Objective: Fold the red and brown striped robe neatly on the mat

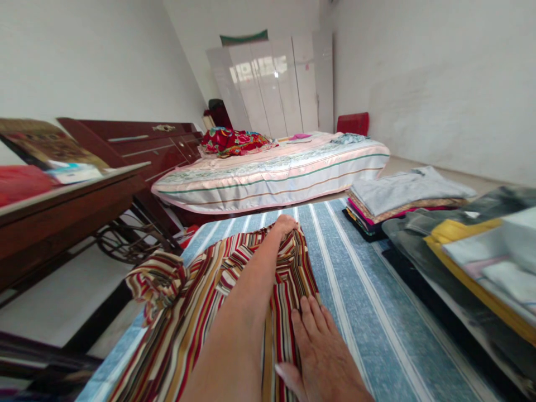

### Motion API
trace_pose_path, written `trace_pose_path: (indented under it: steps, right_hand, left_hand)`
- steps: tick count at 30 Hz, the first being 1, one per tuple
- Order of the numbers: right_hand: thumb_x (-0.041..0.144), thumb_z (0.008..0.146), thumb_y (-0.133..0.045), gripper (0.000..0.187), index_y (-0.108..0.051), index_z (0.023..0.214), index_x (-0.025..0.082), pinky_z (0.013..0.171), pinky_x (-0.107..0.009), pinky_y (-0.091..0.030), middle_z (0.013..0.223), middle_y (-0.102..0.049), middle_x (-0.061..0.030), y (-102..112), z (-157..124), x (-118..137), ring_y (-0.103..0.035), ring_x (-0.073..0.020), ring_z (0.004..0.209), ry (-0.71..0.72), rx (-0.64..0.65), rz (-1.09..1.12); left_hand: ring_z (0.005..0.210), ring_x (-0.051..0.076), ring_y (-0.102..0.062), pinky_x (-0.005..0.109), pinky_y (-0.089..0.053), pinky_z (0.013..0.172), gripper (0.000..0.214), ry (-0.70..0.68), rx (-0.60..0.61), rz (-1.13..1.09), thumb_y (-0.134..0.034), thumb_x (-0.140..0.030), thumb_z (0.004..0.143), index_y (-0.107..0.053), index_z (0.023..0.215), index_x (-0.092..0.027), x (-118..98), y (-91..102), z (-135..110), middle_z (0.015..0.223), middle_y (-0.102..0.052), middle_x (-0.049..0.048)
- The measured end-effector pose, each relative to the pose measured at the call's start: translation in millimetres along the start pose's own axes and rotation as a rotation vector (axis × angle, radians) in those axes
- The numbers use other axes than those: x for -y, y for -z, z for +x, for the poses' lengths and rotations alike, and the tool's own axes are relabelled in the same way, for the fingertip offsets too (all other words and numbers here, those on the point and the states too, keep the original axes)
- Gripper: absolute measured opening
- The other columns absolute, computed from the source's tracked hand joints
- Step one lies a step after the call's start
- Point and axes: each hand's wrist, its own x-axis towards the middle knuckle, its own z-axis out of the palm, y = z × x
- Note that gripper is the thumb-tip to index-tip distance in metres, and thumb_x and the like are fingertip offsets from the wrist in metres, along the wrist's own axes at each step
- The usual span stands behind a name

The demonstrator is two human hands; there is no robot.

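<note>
Left hand (287,224) touches striped garment (192,296); right hand (319,343) flat.

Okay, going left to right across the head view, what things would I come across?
Red bundle, blue-and-white packet, striped garment, grey-topped clothes stack, yellow cloth.

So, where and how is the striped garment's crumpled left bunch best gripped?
Probably by its raised folds, from the left and above: they hump up at the left edge of the blue sheet, away from the left hand and right hand.
</note>
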Motion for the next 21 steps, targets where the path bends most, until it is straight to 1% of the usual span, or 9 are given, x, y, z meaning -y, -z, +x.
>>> trace_pose_path:
  steps: [3,6,10,13,16,18,21]
  right_hand:
    - [0.062,0.086,-0.037,0.080,-0.027,0.143,0.007,0.113,-0.051,-0.006,0.148,-0.005,-0.0181,-2.4,-0.4,-1.7,0.001,-0.0314,0.138,0.016,-0.013,0.000]
    - [0.063,0.085,-0.037,0.080,-0.029,0.142,0.007,0.113,-0.050,-0.005,0.148,-0.006,-0.0185,-4.9,0.8,-4.3,0.000,-0.0313,0.138,0.018,-0.010,0.003]
    - [0.063,0.085,-0.038,0.080,-0.028,0.143,0.008,0.113,-0.050,-0.004,0.149,-0.005,-0.0176,-5.1,1.8,-5.3,0.000,-0.0311,0.138,0.002,-0.009,-0.005]
    - [0.063,0.085,-0.036,0.080,-0.027,0.143,0.008,0.114,-0.049,-0.004,0.149,-0.005,-0.0175,-3.8,1.1,-4.2,0.000,-0.0309,0.138,-0.005,0.004,-0.005]
    - [0.063,0.086,-0.034,0.079,-0.027,0.143,0.009,0.114,-0.050,-0.005,0.149,-0.006,-0.0166,-3.2,-0.1,-3.1,0.000,-0.0312,0.138,-0.001,0.005,-0.001]
    - [0.063,0.086,-0.034,0.079,-0.028,0.143,0.008,0.114,-0.050,-0.005,0.149,-0.006,-0.0163,-3.5,-1.0,-2.8,0.000,-0.0312,0.138,0.003,-0.011,-0.002]
    - [0.064,0.086,-0.034,0.080,-0.029,0.143,0.008,0.114,-0.050,-0.006,0.149,-0.007,-0.0167,-4.8,-2.5,-3.4,-0.001,-0.0312,0.139,0.013,-0.038,-0.003]
  left_hand:
    - [0.098,0.021,-0.058,0.041,-0.051,0.082,0.034,0.012,0.006,0.048,-0.055,-0.034,0.088,-0.054,0.117,-0.015,3.0,0.0,3.2,0.117,-0.056,0.0085]
    - [0.099,0.021,-0.058,0.041,-0.051,0.082,0.034,0.013,-0.023,0.089,-0.055,-0.034,0.088,-0.054,0.117,-0.016,5.4,-0.3,6.7,0.117,-0.056,0.0086]
    - [0.098,0.020,-0.058,0.041,-0.051,0.082,0.032,-0.007,-0.059,0.124,-0.055,-0.033,0.088,-0.055,0.115,-0.015,6.6,-2.0,6.2,0.115,-0.057,0.0083]
    - [0.095,0.019,-0.059,0.039,-0.052,0.080,0.031,-0.030,-0.053,0.150,-0.055,-0.033,0.088,-0.056,0.113,-0.015,6.2,-1.7,3.5,0.112,-0.059,0.0077]
    - [0.095,0.020,-0.059,0.040,-0.052,0.080,0.032,-0.044,-0.041,0.212,-0.054,-0.034,0.089,-0.055,0.115,-0.015,4.5,1.8,2.2,0.113,-0.058,0.0078]
    - [0.098,0.020,-0.059,0.041,-0.051,0.082,0.032,-0.054,-0.058,0.276,-0.055,-0.034,0.088,-0.055,0.114,-0.015,2.8,4.4,1.1,0.115,-0.058,0.0079]
    - [0.106,0.024,-0.057,0.041,-0.046,0.090,0.028,-0.065,-0.119,0.369,-0.061,-0.029,0.084,-0.061,0.107,-0.014,-0.7,4.4,-4.2,0.115,-0.060,0.0113]
